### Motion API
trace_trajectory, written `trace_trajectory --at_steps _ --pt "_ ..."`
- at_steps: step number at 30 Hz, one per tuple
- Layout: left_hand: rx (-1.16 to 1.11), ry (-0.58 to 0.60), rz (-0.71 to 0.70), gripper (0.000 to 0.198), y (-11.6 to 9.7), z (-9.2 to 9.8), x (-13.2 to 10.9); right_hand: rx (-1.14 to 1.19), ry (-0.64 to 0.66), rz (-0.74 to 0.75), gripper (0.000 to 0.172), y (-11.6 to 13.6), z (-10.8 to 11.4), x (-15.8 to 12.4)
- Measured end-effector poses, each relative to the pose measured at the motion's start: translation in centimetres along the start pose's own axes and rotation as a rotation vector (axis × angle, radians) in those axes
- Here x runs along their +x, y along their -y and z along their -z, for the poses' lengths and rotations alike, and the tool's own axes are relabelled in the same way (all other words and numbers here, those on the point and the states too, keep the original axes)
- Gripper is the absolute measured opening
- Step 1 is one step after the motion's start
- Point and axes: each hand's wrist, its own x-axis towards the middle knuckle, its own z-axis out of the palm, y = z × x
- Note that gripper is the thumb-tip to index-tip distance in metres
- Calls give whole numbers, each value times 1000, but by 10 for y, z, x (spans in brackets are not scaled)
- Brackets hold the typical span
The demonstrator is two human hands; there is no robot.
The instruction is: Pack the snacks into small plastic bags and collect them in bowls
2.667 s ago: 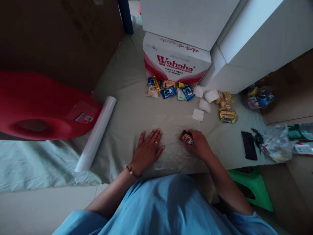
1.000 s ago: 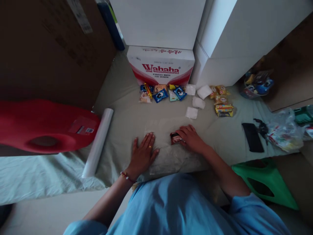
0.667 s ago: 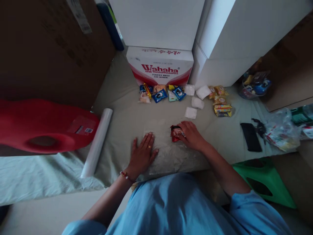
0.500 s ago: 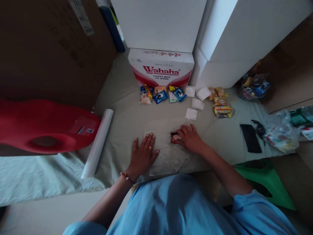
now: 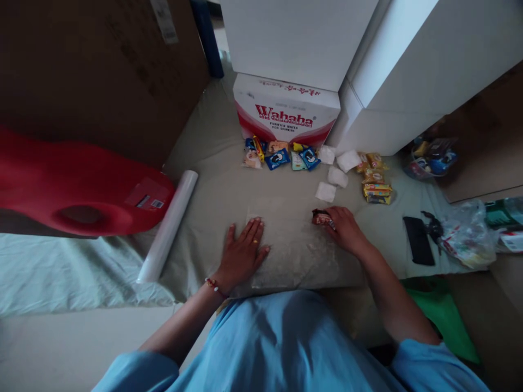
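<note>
My left hand (image 5: 244,250) lies flat, fingers stretched, on the left part of a thin clear plastic sheet (image 5: 290,264) spread over the cloth. Close to the sheet's right side, my right hand (image 5: 344,228) has its fingers closed on a small dark red snack packet (image 5: 321,218); the hand covers the packet's right end. Beyond it are several white square packets (image 5: 326,191). Further right sit yellow-wrapped snacks (image 5: 376,190). A group of blue, yellow and pale snack packets (image 5: 278,158) lies in front of the Wahaba-type white and red carton (image 5: 286,117).
On the left stand a roll of clear film (image 5: 169,228), a red plastic jug (image 5: 118,188) and a big cardboard box (image 5: 102,71). To the right are a black phone-like slab (image 5: 419,240), a plastic bag (image 5: 469,234) and a tub of snacks (image 5: 429,163). White cabinets (image 5: 294,38) rise behind.
My right hand has moved to the right with the red snack packet, off the middle of the sheet. The left hand stays flat on the film. The camera view has shifted slightly.
</note>
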Motion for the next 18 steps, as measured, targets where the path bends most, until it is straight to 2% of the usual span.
trace_trajectory --at_steps 2,4,9,11,13,16,18 --pt "-6 -1 -3 71 1 0 0 66 -43 41 43 7 7 5" --pt "-3 1 -7 72 1 -1 0 101 -36 115 43 25 5 11" --pt "23 2 -19 71 1 -1 -1 10 89 233 39 76 -32 23" --pt "28 5 -17 70 1 0 -1 11 118 225 38 80 -44 23" --pt "27 9 -13 70 0 1 -1 45 86 204 40 74 -47 21" --pt "18 14 -4 69 -1 2 -1 90 10 185 46 65 -36 18" --pt "12 15 -1 69 0 2 -1 83 16 163 47 67 -27 15"
